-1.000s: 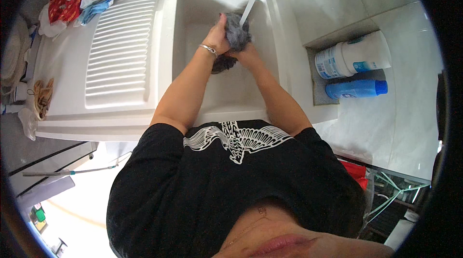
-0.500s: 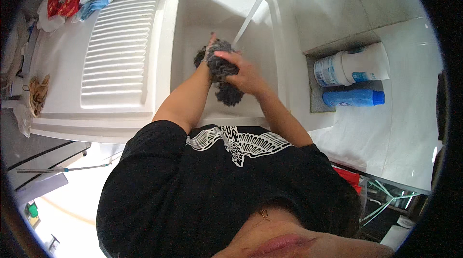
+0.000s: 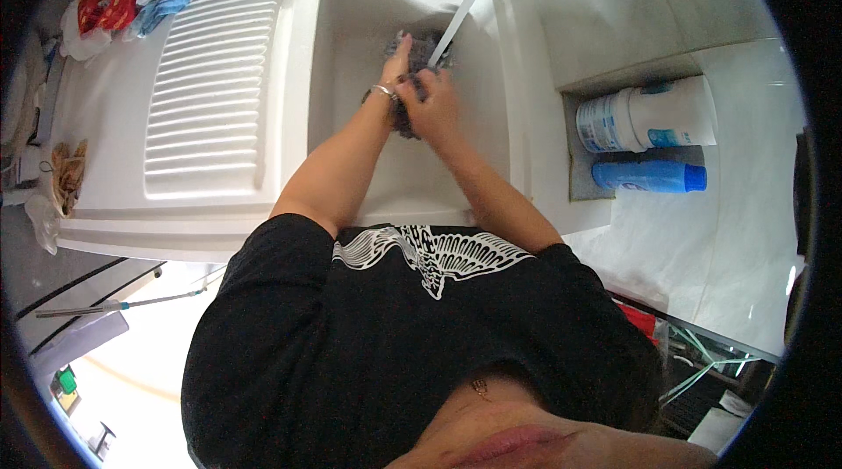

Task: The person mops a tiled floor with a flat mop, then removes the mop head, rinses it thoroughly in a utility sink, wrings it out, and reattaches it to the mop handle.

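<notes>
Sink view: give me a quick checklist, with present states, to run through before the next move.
1. Water stream running onto the dark fuzzy item: ok.
2. Item inside the white sink: ok.
3. Left hand and right hand both at the item: ok.
4. Firm grip on it: cannot tell, fingers partly hidden and blurred.
5. Item fully rinsed: cannot tell.
6. Left wrist free of jewellery: not ok, a bracelet is on it.

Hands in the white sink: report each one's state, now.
Left hand: against dark grey, shaggy fabric bundle; grip hidden, cannot tell.
Right hand: curled closed, holding that bundle.
</notes>
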